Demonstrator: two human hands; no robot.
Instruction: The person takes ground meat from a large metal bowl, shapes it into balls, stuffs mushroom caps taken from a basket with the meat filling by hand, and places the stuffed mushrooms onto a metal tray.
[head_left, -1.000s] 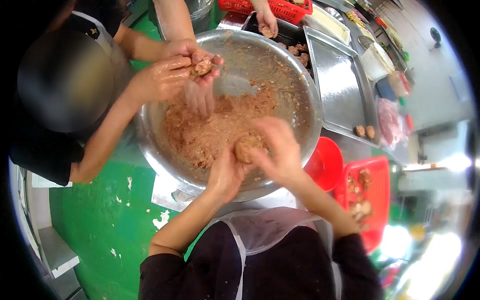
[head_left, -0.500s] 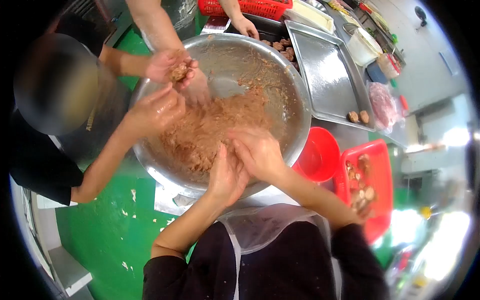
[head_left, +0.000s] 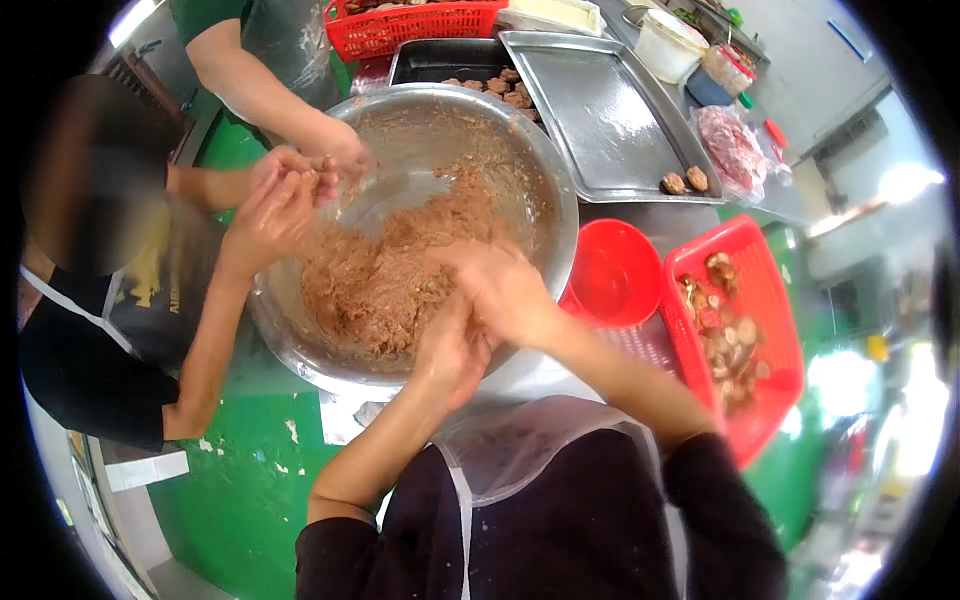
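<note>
Over the near side of a large metal bowl (head_left: 345,378), my left hand (head_left: 456,350) is cupped with its palm turned to the right. My right hand (head_left: 505,292) lies over it, slightly blurred, with the palms facing each other. Whatever sits between them is hidden. Brown minced meat mixture (head_left: 400,275) heaps in the bowl just beyond my fingers, and smears of it cling to the far wall. Two shaped meatballs (head_left: 685,181) rest in the near corner of a flat metal tray (head_left: 610,110), right of the bowl.
A co-worker's hands (head_left: 280,205) meet above the bowl's left rim; another person's hand (head_left: 345,150) reaches beside them. A dark tray (head_left: 425,62) of meatballs stands behind. To the right are a red bowl (head_left: 617,272), a red basket (head_left: 780,330) of cut mushrooms and bagged meat (head_left: 730,150).
The view has shifted, so the bowl appears farther left. My hands stay together, the right one moving over the left. The co-worker's hands have closed together around their lump; another hand has left the far tray.
</note>
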